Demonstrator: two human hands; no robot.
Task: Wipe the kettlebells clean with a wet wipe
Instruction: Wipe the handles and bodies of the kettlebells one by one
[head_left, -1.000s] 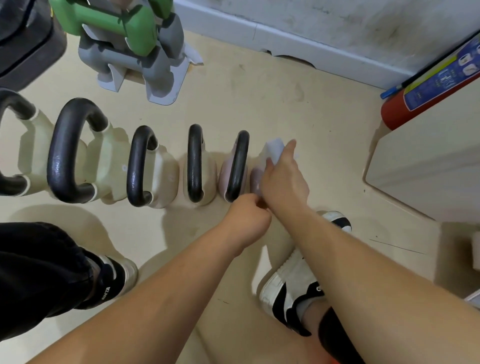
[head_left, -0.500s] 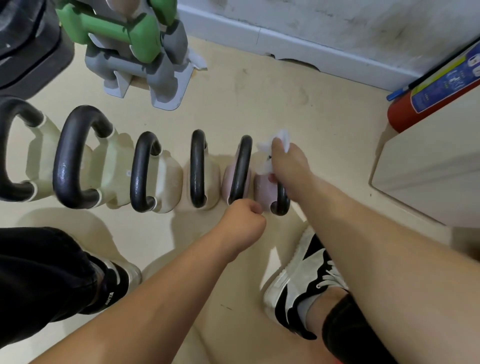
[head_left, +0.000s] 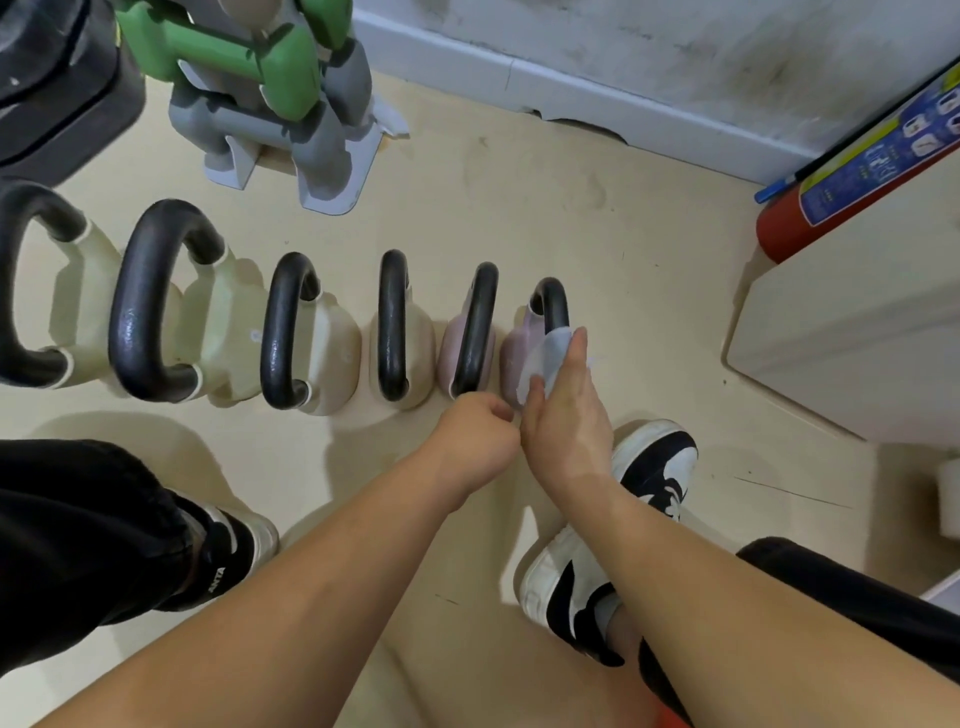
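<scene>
Wet wipe (head_left: 545, 358) slid nearer; kettlebell handle (head_left: 554, 306) runs near-far.

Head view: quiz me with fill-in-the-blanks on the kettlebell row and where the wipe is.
The kettlebells in the row number ___.
The right hand holds the wet wipe on the handle of the kettlebell at the row's ___ end.
The dumbbell on the grey rack is ___.
Missing: six; right; green.
</scene>
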